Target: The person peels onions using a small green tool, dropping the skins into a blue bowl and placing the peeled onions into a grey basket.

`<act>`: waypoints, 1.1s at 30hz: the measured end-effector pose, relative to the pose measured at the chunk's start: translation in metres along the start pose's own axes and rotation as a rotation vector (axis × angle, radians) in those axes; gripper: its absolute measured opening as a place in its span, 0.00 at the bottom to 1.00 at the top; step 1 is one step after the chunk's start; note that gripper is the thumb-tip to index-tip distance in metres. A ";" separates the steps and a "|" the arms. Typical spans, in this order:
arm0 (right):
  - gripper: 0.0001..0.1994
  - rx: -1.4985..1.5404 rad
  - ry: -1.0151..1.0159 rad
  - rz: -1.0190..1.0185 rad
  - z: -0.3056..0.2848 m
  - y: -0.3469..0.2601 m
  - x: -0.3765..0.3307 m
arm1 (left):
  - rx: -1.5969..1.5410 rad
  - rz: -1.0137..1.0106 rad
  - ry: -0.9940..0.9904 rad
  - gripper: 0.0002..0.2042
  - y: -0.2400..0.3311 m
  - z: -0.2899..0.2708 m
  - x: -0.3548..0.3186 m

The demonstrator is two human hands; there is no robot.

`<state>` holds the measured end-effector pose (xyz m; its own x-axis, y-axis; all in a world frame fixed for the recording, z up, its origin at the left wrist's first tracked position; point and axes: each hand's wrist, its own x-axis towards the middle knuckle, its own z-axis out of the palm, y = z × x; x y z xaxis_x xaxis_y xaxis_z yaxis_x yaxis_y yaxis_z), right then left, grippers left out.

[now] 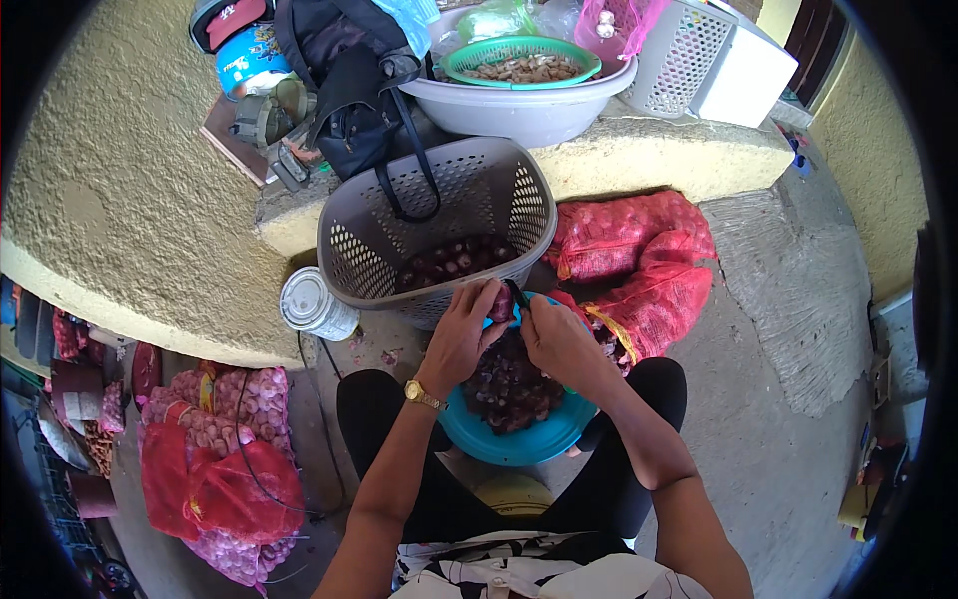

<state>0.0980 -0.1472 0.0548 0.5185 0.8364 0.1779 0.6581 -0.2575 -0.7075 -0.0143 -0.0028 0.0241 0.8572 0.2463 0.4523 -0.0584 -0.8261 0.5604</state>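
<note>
My left hand (457, 337) is closed around a red onion (502, 304), held above the near rim of a grey perforated basket. My right hand (557, 341) grips a small dark-bladed knife (516, 294), its blade beside the onion; its handle is mostly hidden in my fingers. Under both hands, between my knees, sits a blue basin (509, 454) heaped with dark red onions and loose skins (511, 389). The grey basket (349, 215) stands just beyond, with peeled-looking purple onions (457, 260) on its bottom.
Red mesh sacks (669, 290) lie right of the basket. A white lidded bucket (317, 302) stands at its left. Further left are sacks of pinkish bulbs (264, 409) and a thin cable. On the ledge are a black bag (354, 110), a pale tub (519, 112) and a green strainer (459, 70).
</note>
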 end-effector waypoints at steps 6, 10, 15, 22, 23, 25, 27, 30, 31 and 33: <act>0.11 0.007 -0.012 0.001 -0.001 0.000 0.001 | -0.021 -0.013 0.005 0.29 -0.003 0.002 -0.001; 0.11 0.025 -0.084 0.005 -0.006 0.002 0.003 | -0.021 0.021 0.018 0.29 -0.003 0.002 -0.001; 0.10 0.011 -0.176 0.061 0.009 0.017 -0.013 | -0.106 -0.007 0.072 0.29 -0.001 0.004 -0.001; 0.10 0.107 -0.480 0.360 -0.002 0.006 -0.026 | -0.204 -0.021 0.212 0.30 -0.006 -0.010 -0.002; 0.10 0.108 -0.480 0.359 -0.002 0.007 -0.024 | -0.203 -0.021 0.212 0.30 -0.007 -0.009 -0.002; 0.11 0.209 -0.431 0.429 -0.003 0.012 -0.025 | -0.242 -0.050 0.172 0.29 -0.007 -0.006 -0.003; 0.12 0.127 -0.370 0.294 0.002 0.036 -0.028 | -0.274 -0.074 0.175 0.29 -0.005 -0.005 -0.002; 0.13 0.060 -0.309 0.174 0.001 0.037 -0.024 | -0.268 -0.085 0.178 0.29 -0.008 -0.007 -0.002; 0.14 0.064 -0.306 0.196 -0.002 0.034 -0.023 | -0.243 -0.069 0.180 0.28 -0.009 -0.006 -0.002; 0.14 0.100 -0.355 0.228 -0.010 0.031 -0.019 | -0.231 -0.051 0.189 0.29 -0.011 -0.005 -0.002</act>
<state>0.1145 -0.1761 0.0361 0.4129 0.8828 -0.2241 0.4836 -0.4210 -0.7674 -0.0175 0.0086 0.0202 0.7530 0.3925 0.5281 -0.1508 -0.6783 0.7192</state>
